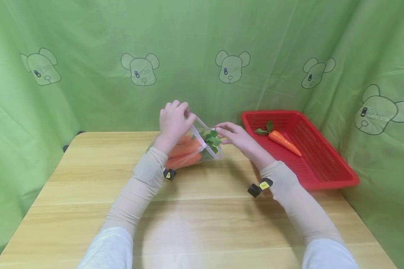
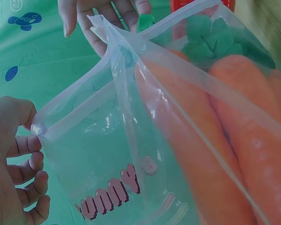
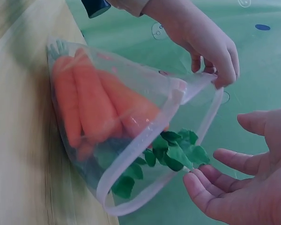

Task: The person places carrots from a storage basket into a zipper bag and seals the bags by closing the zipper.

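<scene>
My left hand (image 1: 175, 121) pinches a corner of the upper edge of a clear zip bag (image 2: 103, 154), holding its mouth open. Several orange carrots (image 3: 91, 103) lie inside the bag, which rests on the table. Green leaves (image 3: 178, 152) poke out through the bag's mouth, on the side towards my right hand (image 1: 235, 136). That hand has its fingers spread and loosely extended beside the leaves. In the right wrist view its fingertips (image 3: 194, 180) are at the leaf ends; whether they touch cannot be told. Pink lettering marks the bag in the left wrist view.
A red plastic basket (image 1: 326, 184) stands on the right of the wooden table (image 1: 202, 216), with one leafy carrot (image 1: 284, 143) lying in it. Green curtains (image 1: 188, 33) surround the table at the back and sides.
</scene>
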